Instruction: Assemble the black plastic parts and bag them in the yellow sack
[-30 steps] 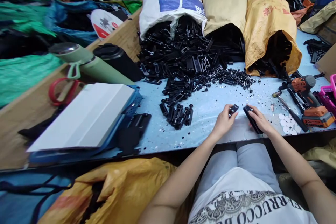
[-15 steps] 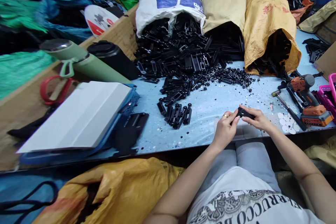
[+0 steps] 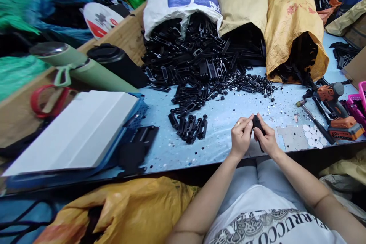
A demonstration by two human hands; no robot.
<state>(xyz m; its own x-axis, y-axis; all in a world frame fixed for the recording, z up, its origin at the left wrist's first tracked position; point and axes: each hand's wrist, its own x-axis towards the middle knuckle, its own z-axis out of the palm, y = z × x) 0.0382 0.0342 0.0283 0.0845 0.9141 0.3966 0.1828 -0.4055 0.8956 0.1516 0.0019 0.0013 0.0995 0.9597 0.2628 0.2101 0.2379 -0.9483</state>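
Note:
Close to the table's front edge, both hands meet around a small black plastic part (image 3: 257,122). My right hand (image 3: 265,135) is closed around it, thumb on top, and its lower end pokes out under the palm. My left hand (image 3: 241,134) is pinched against the part's upper left side; whatever lies between those fingertips is hidden. To the left lies a small group of black plastic pieces (image 3: 191,127), with a larger heap of black parts (image 3: 183,59) behind it. Small pins or screws (image 3: 257,84) are scattered in front of the heap.
An orange cordless drill (image 3: 340,110), a hammer (image 3: 314,122) and white discs (image 3: 313,136) lie at right. Sacks (image 3: 294,19) spill black parts at the back. A white pad (image 3: 77,133), red scissors (image 3: 47,101) and a green bottle (image 3: 97,70) occupy the left.
The black part has turned from lying crosswise to pointing toward the body. My right hand has moved left, closer to my left hand. The view has shifted slightly.

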